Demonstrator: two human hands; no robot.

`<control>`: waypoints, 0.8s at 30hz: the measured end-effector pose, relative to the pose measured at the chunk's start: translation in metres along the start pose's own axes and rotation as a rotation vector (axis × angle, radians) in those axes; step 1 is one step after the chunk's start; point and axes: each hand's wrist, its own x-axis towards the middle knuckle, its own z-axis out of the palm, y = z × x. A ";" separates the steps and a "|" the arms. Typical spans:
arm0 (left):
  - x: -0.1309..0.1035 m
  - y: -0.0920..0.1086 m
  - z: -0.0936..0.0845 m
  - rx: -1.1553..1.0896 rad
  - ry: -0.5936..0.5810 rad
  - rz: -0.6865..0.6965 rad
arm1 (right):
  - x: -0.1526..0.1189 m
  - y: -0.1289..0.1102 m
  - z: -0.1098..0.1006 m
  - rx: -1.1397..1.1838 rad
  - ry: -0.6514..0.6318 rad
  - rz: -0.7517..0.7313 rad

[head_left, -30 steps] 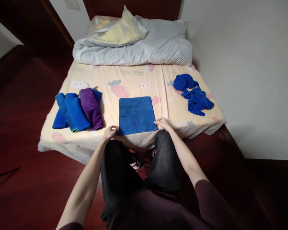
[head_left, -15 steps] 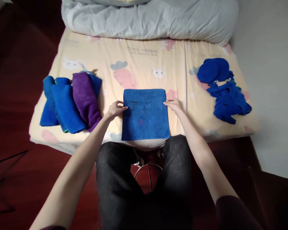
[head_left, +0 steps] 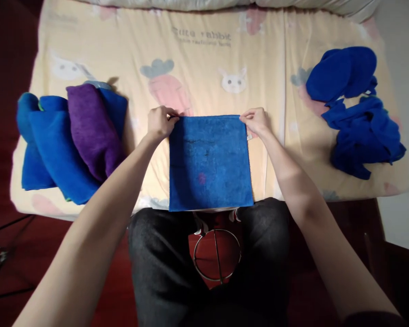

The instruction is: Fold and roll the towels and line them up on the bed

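Note:
A square blue cloth (head_left: 211,163) with a small reddish spot and dark marks lies flat at the bed's near edge, in front of my knees. My left hand (head_left: 162,121) pinches its far left corner between thumb and fingers. At the far right corner, my right hand (head_left: 256,121) pinches the cloth in the same way. Both hands are closed on the cloth's far edge.
Rolled blue towels (head_left: 59,150) and a purple one (head_left: 93,131) lie on the bed at left. Crumpled blue cloths (head_left: 364,136) and rounded blue pieces (head_left: 342,72) lie at right. The patterned bed sheet (head_left: 204,81) spreads underneath; a grey quilt (head_left: 191,3) borders the far side.
Both hands have moved from the cloth's sides up to its far corners and now pinch them. The view has shifted closer and further down over the bed.

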 end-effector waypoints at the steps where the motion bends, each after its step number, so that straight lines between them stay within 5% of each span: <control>1: 0.000 -0.001 0.001 0.000 0.005 -0.005 | 0.000 -0.003 -0.001 -0.025 0.006 0.012; 14: 0.003 -0.008 0.006 -0.077 0.075 -0.042 | 0.019 -0.009 0.005 -0.119 0.160 -0.098; 24: 0.013 -0.022 0.004 -0.049 -0.022 -0.008 | 0.028 -0.005 0.014 -0.239 0.013 -0.081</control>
